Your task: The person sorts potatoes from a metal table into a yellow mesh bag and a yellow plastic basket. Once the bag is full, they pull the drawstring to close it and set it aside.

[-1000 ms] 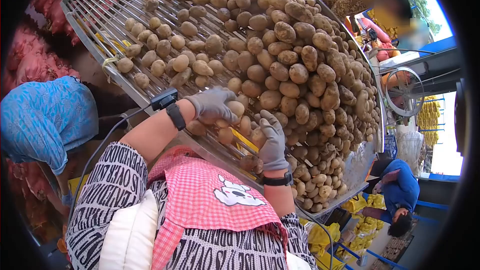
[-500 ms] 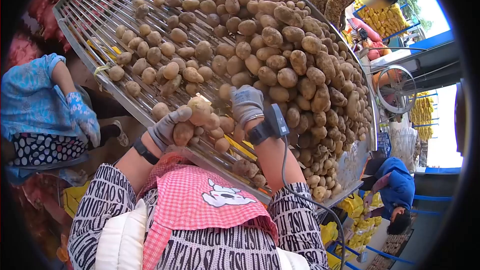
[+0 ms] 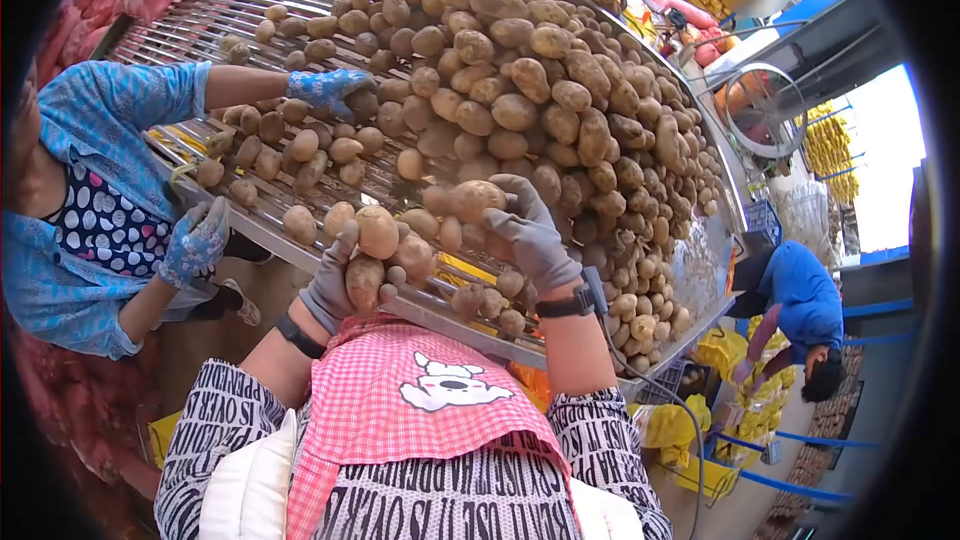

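My left hand (image 3: 332, 286), in a grey glove, curls against potatoes at the near edge of the sloping metal bar rack (image 3: 270, 230). Its fingers are wrapped round a potato (image 3: 365, 278), and a rounder potato (image 3: 378, 231) rests beside the thumb. Further right, my gloved right hand (image 3: 535, 237) grips an oblong potato (image 3: 476, 201) between thumb and fingers, just above the bars. Small potatoes (image 3: 490, 303) lie below this hand. A large heap of soil-dusted potatoes (image 3: 560, 100) covers the rack's right side.
On the left, a co-worker's blue-gloved hand (image 3: 332, 90) reaches over the rack; their other hand (image 3: 195, 243) is by its edge. A cable (image 3: 690, 420) runs from my right wrist. Another person (image 3: 805, 300) bends near yellow sacks (image 3: 680, 420) at right.
My right hand has moved right and slightly down and now has an oblong potato in its fingers. The co-worker at left has leaned in, with one arm over the rack.
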A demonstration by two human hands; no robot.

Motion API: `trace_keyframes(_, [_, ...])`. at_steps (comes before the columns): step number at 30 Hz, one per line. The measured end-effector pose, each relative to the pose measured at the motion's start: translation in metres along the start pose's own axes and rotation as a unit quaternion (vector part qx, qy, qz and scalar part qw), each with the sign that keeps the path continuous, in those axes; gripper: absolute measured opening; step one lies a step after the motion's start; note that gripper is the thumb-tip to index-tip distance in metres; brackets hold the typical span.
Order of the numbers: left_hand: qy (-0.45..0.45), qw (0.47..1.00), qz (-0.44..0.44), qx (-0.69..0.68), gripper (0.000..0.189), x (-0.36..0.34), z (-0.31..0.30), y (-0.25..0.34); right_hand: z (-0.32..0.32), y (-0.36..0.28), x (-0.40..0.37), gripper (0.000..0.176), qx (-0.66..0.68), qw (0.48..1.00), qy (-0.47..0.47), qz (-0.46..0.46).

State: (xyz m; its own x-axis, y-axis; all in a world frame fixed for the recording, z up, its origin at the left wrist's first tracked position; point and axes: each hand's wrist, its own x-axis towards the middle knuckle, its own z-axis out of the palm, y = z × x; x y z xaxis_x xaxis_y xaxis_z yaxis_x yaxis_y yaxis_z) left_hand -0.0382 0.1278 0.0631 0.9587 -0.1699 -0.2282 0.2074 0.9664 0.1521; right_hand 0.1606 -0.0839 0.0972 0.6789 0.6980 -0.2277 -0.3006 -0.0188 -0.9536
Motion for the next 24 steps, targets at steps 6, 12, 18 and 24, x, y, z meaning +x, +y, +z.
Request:
trace_keyframes(6, [0.016,0.981,-0.174,0.09,0.076,0.053,0.035,-0.067,-0.06,0.043,-0.19,0.064,0.376,0.92,0.053,-0.102])
trace_keyframes(12, [-0.045,0.881,-0.452,0.134,0.074,0.102,0.099,-0.202,-0.053,0.13,-0.396,0.063,0.559,0.764,0.291,-0.141])
trace_keyframes(18, [-0.116,0.728,-0.645,0.201,0.066,0.112,0.108,-0.367,-0.03,0.222,-0.506,0.046,0.709,0.512,0.456,-0.168])
trace_keyframes(24, [-0.116,0.591,-0.586,0.542,0.05,0.105,0.099,-0.468,-0.038,0.23,-0.516,0.045,0.611,0.425,0.662,-0.087])
